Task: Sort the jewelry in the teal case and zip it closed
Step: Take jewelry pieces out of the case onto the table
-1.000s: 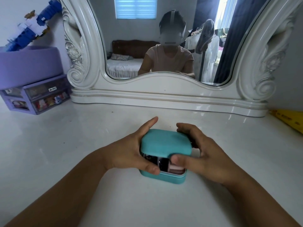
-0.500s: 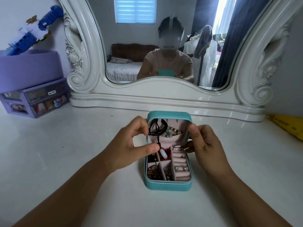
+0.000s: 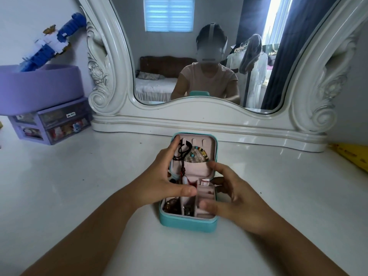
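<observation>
Your case [image 3: 187, 222] sits open on the table [image 3: 79, 186] before the mirror [image 3: 199, 120], lid up; sorting has barely begun and the zip is still to close. Your left hand [image 3: 159, 180] reaches into the lid beside the black cord [image 3: 181, 150], fingers loose; whether it pinches the cord, I cannot tell. Your right hand [image 3: 233, 198] hovers over the right compartments, fingers relaxed, holding nothing.

No legible text; label on purple drawer unit [image 3: 71, 115] too small/blurred.
</observation>
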`<action>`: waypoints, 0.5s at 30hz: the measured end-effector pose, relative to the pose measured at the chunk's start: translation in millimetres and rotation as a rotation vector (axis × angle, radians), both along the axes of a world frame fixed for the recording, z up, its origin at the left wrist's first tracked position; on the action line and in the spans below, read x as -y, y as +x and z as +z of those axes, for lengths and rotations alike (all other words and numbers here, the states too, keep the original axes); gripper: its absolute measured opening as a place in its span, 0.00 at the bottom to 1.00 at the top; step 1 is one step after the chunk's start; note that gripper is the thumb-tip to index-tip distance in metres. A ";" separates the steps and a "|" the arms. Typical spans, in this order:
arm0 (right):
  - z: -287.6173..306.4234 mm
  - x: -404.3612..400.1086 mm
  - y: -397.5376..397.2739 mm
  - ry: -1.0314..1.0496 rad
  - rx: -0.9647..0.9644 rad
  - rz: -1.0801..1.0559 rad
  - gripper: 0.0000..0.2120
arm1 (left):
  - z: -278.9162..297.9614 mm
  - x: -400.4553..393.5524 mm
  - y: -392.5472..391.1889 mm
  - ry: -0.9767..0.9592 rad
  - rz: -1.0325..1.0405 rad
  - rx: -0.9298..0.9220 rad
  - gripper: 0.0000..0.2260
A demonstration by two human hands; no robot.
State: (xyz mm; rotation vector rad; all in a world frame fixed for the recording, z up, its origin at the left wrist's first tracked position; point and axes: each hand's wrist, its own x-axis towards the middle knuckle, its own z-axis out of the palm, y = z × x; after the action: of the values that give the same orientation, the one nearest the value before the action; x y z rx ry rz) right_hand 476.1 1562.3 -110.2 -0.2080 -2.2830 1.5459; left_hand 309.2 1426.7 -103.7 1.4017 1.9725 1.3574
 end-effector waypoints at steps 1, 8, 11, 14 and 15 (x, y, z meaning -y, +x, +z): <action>-1.1 2.5 -0.6 0.003 0.003 0.035 0.38 | 0.2 1.3 -0.6 0.002 0.007 -0.008 0.48; -2.8 13.1 -7.1 0.077 -0.055 0.100 0.43 | -1.5 -0.4 -7.4 0.112 0.165 0.076 0.20; -3.7 14.3 -8.5 0.166 -0.058 0.107 0.44 | -2.1 0.2 -8.3 0.097 0.162 0.054 0.20; -3.4 16.2 -9.1 0.193 -0.065 0.107 0.44 | -1.8 0.6 -10.2 0.084 0.157 0.066 0.24; -3.3 16.8 -9.1 0.200 -0.065 0.101 0.43 | -1.2 1.1 -10.7 0.077 0.154 0.073 0.26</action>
State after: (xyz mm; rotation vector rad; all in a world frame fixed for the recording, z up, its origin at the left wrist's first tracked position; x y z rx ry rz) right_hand 467.0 1545.5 -113.5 0.0110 -2.4097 1.3370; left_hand 298.6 1425.6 -105.0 1.2351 2.0351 1.5451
